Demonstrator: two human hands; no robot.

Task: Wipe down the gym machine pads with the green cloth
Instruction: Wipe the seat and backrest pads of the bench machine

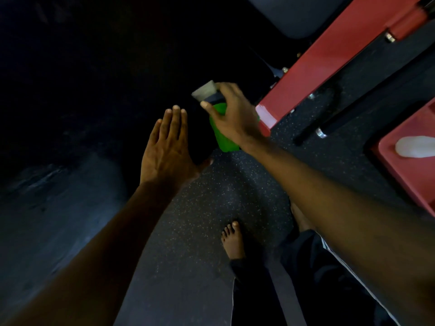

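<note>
While left hand (164, 151) spreads flat, right hand (233, 118) grips green cloth (224, 138).

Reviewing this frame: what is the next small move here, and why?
Probably swing the right-hand grip left and lay the green cloth on the dark pad. That grip holds the cloth in the air over the speckled floor, on no pad, while the left-hand grip is open by the pad's edge.
</note>
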